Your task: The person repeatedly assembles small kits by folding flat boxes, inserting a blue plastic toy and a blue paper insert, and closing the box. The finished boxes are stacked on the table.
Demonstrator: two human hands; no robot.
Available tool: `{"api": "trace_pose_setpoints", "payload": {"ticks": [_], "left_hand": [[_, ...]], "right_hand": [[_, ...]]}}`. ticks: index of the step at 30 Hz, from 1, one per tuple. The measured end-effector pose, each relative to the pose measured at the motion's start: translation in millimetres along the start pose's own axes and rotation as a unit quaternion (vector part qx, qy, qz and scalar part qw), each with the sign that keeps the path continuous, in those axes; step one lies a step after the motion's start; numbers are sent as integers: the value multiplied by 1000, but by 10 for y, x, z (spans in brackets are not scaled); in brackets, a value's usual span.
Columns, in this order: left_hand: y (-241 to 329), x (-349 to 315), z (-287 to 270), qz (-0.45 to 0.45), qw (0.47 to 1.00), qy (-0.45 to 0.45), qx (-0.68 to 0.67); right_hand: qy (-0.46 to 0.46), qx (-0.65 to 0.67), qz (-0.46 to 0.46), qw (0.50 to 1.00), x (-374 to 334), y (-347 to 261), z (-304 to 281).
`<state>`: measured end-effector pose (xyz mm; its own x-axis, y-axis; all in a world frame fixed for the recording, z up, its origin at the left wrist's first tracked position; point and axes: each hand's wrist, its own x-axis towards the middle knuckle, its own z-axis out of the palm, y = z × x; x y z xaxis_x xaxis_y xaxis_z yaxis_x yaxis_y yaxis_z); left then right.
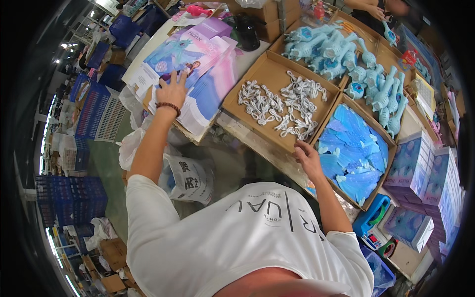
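Note:
My left hand (172, 92), a beaded bracelet at its wrist, rests with fingers spread on a stack of flat printed carton blanks (210, 64) in purple, pink and blue. By the front corner of a shallow cardboard tray (267, 64) is my right hand (308, 157), its fingers loosely bent and apart, with nothing visible in them. Bundled white cords (260, 101) lie in that tray. A second tray (357, 204), just right of my right hand, holds blue wing-shaped pieces (351, 148). Beyond, light-blue toy figure parts (331, 49) fill more trays.
Printed boxes (408, 161) stand stacked at the right, near a blue tape dispenser (372, 218). A white sack (185, 178) sits below the table edge. Blue crates (94, 116) line the left. At the far right, another person's hand (376, 12) holds a light-blue part.

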<state>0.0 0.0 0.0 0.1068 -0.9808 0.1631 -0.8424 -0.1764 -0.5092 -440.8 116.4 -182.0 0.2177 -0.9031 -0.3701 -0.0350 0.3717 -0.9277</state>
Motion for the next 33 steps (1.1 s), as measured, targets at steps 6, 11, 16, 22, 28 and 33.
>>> {"api": "trace_pose_setpoints", "payload": {"ticks": [6, 11, 16, 22, 28, 33], "left_hand": [[63, 60, -245, -10, 999, -35, -7], [39, 52, -271, -16, 999, -40, -19], [-20, 90, -258, 24, 998, -36, -48], [-226, 116, -218, 70, 994, 15, -87], [-835, 793, -162, 12, 992, -1, -122], [-1281, 1320, 33, 41, 954, -135, -263]], "right_hand": [[46, 9, 23, 999, -357, 141, -339], [68, 26, 17, 997, -520, 190, -378], [64, 13, 23, 998, -441, 106, -149], [14, -5, 24, 1000, -199, -191, 528], [-119, -124, -60, 983, 437, -781, 1340], [-120, -66, -105, 985, 1040, -1283, 2192]]}}
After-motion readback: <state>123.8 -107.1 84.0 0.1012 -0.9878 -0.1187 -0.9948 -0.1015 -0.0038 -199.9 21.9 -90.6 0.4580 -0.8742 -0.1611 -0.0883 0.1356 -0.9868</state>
